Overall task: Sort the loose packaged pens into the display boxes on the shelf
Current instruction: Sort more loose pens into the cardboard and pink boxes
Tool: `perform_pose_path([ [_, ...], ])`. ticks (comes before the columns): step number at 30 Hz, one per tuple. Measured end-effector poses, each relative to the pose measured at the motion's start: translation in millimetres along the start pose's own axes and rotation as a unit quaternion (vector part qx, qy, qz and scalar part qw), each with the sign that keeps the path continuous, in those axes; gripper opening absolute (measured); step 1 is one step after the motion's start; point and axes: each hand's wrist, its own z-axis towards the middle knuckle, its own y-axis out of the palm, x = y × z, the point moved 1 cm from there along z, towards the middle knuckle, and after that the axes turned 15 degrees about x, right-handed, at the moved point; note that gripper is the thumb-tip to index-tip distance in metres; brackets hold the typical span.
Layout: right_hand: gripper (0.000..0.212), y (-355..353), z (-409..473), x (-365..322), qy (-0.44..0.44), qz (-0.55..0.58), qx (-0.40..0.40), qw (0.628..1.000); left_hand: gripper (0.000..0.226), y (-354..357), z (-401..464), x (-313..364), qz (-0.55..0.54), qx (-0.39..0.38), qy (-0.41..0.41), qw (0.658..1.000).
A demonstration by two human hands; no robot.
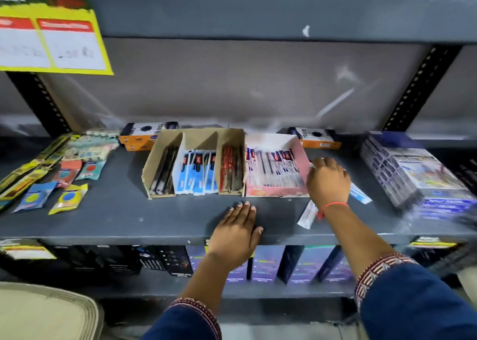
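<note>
The grey shelf (124, 210) carries a brown cardboard display box (196, 159) with three compartments: dark pens at its left, blue-and-white packs in the middle, red ones at its right. Touching its right side stands a pink display box (277, 164) of white-packaged pens; the print on them is too blurred to read. Right of the pink box, the right hand (327, 182) curls downward, its grip hidden, over two loose packaged pens (308, 214). In front of the cardboard box, the left hand (237, 234) lies flat, open, empty.
</note>
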Motion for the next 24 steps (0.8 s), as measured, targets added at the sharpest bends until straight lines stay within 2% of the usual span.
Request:
perform_pose_path([
  [2,0.036,0,1,20,0.048,-0.015,-0.020,0.999,0.069,5,8,6,0.013,-0.004,0.011,1.000],
  [7,0.038,5,8,55,0.121,-0.039,-0.097,0.987,0.065,11,30,32,0.015,-0.030,0.055,0.998],
  [9,0.037,7,13,64,0.124,-0.033,-0.117,0.985,0.063,14,38,41,-0.008,-0.041,0.064,0.997],
  [13,0.038,12,25,72,0.110,-0.019,-0.158,0.981,0.087,21,42,43,-0.036,-0.018,0.065,0.997],
  [14,0.038,15,29,75,0.108,-0.014,-0.166,0.980,0.086,24,43,42,-0.032,-0.002,0.071,0.997],
  [16,0.037,24,40,81,0.106,-0.002,-0.182,0.978,0.082,18,45,44,-0.025,-0.033,0.063,0.997],
  [17,0.036,28,45,82,0.104,-0.001,-0.195,0.975,0.081,17,45,46,-0.023,-0.021,0.056,0.998],
  [18,0.035,33,51,84,0.104,0.000,-0.206,0.973,0.082,17,45,47,-0.036,-0.042,0.051,0.997],
  [21,0.038,43,64,86,0.108,0.003,-0.236,0.966,0.090,19,45,44,-0.044,-0.036,0.051,0.997],
  [24,0.041,47,72,89,0.126,0.012,-0.244,0.961,0.081,19,43,44,-0.029,-0.063,0.052,0.996],
])
